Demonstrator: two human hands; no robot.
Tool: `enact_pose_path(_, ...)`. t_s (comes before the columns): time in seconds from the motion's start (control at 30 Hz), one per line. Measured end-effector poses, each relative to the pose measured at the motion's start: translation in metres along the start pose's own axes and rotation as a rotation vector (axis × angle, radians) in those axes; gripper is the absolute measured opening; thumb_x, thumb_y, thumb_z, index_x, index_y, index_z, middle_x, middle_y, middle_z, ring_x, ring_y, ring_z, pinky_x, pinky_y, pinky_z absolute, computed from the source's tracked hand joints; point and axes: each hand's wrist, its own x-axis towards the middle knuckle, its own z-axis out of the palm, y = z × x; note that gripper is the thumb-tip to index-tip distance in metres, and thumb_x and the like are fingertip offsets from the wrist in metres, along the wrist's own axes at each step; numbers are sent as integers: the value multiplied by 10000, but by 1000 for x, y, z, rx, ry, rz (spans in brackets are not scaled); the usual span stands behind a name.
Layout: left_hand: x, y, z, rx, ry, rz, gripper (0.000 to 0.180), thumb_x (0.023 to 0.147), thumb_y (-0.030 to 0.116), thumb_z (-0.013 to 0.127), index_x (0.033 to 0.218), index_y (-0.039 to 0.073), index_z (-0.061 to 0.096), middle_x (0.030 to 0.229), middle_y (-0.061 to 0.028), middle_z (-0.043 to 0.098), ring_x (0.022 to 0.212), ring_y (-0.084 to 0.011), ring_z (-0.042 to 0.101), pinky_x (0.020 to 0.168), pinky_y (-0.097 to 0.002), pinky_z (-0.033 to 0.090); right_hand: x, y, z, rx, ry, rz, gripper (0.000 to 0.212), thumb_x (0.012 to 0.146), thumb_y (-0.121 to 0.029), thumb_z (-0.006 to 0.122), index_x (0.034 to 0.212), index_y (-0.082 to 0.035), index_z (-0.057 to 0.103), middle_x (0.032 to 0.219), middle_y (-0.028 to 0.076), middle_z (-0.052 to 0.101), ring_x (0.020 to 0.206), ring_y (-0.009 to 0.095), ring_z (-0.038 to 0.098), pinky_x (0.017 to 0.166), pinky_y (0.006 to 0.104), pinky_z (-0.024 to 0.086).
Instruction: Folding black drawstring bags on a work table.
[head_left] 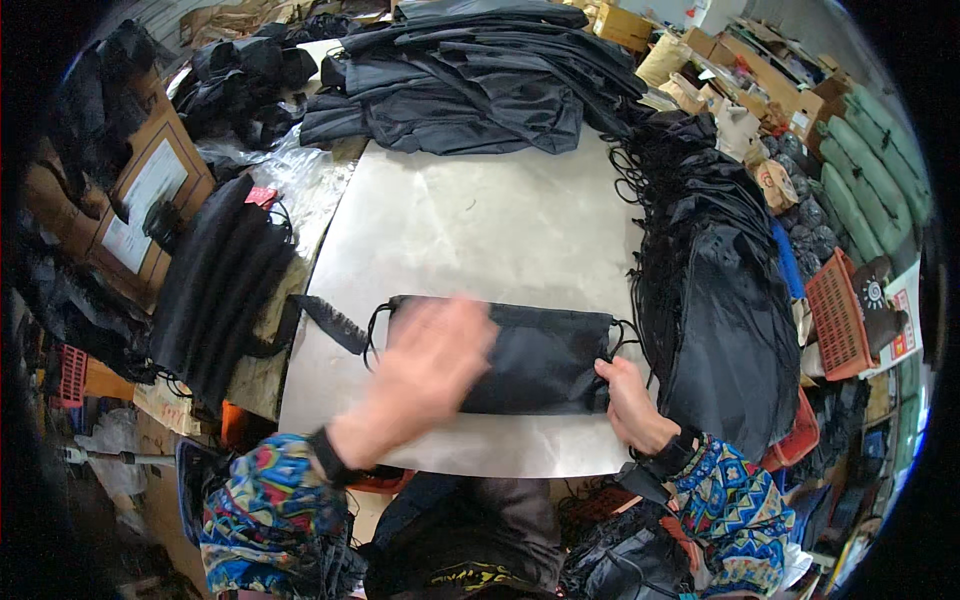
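Note:
A flat black drawstring pouch (545, 360) lies lengthwise near the front edge of a pale work board, with cord loops sticking out at both ends. My left hand (440, 355) is over the pouch's left part, blurred by motion; its fingers are smeared, and I cannot tell whether it touches the cloth. At the pouch's right end my right hand (630, 400) pinches the edge, thumb on top and the other fingers mostly hidden. A short black strip (335, 325) lies just left of the pouch.
Black fabric pieces (470, 80) are heaped across the board's far end. Along the right side hangs a long pile of black corded bags (715, 290). A stack of black rolled-looking cloth (215, 280) stands at left, beside a cardboard box (150, 190). An orange basket (838, 310) sits far right.

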Motion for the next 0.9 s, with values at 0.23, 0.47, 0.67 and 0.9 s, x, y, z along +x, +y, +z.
enact_pose_path(0.23,-2,17,56,-46,-369,-33,527,977,433,421,1446,196,387,1526,-110,294,1424,-401,168,1088,-638,149,-8,-4,-11,-155,-3,31,218,934,-150,537,1059,27,554,1050,104,635,939,180,580,819,332,462)
enact_pose_path(0.47,35,11,52,-85,-451,-60,418,919,283,552,1319,183,486,1337,-112,476,1273,-376,394,1030,-562,321,-41,24,-29,-934,213,-914,536,814,-99,642,1295,50,459,1253,263,493,1019,351,529,868,408,457)
enact_pose_path(0.67,61,-23,84,-116,-224,-270,305,736,192,747,985,50,642,1108,-164,555,1084,-336,502,865,-432,436,-49,15,-24,-1540,-74,-1000,516,780,-107,623,1286,-49,539,1312,158,507,1044,310,514,866,402,460)
enact_pose_path(0.9,51,-27,51,-425,-359,-293,279,789,194,706,973,9,606,903,-239,648,905,-422,617,780,-448,501,-50,5,-28,-1328,-139,-1008,560,738,-90,665,1270,-11,506,1293,173,511,1102,361,511,909,448,443)
